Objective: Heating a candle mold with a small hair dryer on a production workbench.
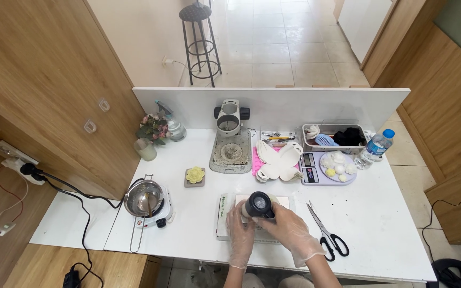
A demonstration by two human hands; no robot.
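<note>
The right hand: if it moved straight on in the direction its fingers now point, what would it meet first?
The right hand points up-left and already rests on the dark cylindrical tool. Beyond it, probably the yellow flower piece, though depth is unclear.

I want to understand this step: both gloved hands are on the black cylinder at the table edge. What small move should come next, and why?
Probably lift it slightly off the white object beneath. The left hand steadies below while the right hand wraps the black cylinder over the flat tray; both seem already set.
</note>
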